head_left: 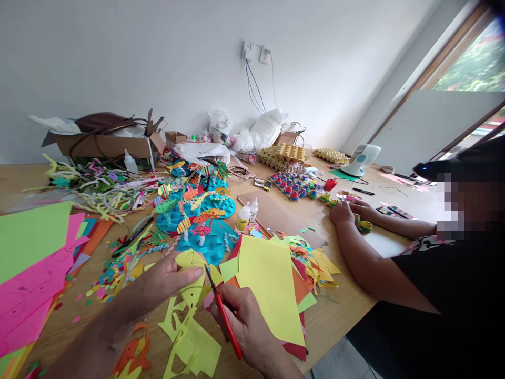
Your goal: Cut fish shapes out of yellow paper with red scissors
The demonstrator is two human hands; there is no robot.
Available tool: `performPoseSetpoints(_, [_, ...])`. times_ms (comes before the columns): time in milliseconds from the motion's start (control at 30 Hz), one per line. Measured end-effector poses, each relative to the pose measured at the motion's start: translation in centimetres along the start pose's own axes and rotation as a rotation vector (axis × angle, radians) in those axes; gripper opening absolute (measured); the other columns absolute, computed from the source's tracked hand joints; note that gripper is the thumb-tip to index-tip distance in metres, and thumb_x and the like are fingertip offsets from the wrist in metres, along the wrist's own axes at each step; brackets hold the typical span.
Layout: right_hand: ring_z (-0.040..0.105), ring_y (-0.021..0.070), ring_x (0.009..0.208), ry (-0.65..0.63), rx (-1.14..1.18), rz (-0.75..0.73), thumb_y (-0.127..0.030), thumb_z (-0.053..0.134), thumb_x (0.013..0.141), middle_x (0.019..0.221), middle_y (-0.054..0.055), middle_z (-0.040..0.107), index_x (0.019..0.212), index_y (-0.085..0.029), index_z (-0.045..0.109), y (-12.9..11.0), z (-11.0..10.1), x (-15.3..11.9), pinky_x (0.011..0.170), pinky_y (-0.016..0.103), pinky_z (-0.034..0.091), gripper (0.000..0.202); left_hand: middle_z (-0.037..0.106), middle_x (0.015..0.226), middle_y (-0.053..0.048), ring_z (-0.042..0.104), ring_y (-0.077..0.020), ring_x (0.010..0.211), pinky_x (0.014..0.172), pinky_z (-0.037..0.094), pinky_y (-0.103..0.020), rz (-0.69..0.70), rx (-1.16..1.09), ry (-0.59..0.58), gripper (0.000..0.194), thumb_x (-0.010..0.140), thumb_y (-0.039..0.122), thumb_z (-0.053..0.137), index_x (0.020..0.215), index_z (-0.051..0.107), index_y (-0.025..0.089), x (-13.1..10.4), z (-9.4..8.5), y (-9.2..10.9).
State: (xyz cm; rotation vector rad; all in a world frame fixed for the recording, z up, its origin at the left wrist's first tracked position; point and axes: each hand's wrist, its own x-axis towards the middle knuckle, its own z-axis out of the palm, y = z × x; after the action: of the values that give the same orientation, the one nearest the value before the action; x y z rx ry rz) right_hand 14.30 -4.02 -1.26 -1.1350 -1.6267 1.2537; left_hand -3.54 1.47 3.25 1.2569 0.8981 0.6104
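Observation:
My left hand (175,276) pinches a yellow paper fish (192,292) with drawn lines on it, thumb on top. In my right hand (244,321) is a pair of red-handled scissors (225,316), their dark blades at the right edge of the yellow paper. Cut yellow paper scraps (197,347) lie below my hands, beside orange scraps (136,350). Right of my hands rests a stack of coloured sheets with a yellow sheet (268,284) on top. Beyond stand blue bases (209,237) carrying decorated paper fish on curled stems.
Left are green and pink sheets (35,284) and a heap of pipe cleaners (94,184). Glue bottles (243,217) stand mid-table near a cardboard piece (280,218). Egg cartons (284,153) sit farther back. At right, a person's hands (342,213) work on painted carton pieces.

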Motion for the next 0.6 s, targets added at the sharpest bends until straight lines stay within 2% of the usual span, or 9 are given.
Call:
performPoseSetpoints(100, [0.031,0.0071,0.048,0.003,-0.007,0.001,-0.032,0.054,0.088,0.053,-0.007,0.033,0.061,-0.019,0.036,-0.03,0.02,0.00,0.043,0.018,0.023,0.035,0.056,0.062,0.004,0.052,-0.0133,0.057,0.053,0.043,-0.022,0.016,0.009,0.009,0.019,0.079,0.039,0.059,0.073,0.061,0.021,-0.07,0.07,0.19])
performPoseSetpoints(400, [0.031,0.0085,0.049,-0.012,-0.017,-0.009,-0.039,0.051,0.088,0.052,-0.006,0.031,0.059,-0.020,0.035,-0.14,-0.04,0.05,0.044,0.019,0.024,0.038,0.060,0.067,0.001,0.056,-0.0170,0.062,0.058,0.045,-0.025,-0.034,0.020,0.020,0.018,0.077,0.037,0.060,0.079,0.061,0.019,-0.04,0.06,-0.41])
performPoseSetpoints(600, [0.028,0.0084,0.049,-0.030,-0.036,-0.014,-0.041,0.050,0.088,0.052,-0.007,0.027,0.059,-0.020,0.033,-0.17,-0.09,-0.16,0.044,0.020,0.022,0.040,0.060,0.066,0.001,0.054,-0.0161,0.061,0.055,0.044,-0.023,-0.022,0.029,-0.009,0.016,0.075,0.036,0.061,0.076,0.065,0.020,-0.30,0.40,0.45])
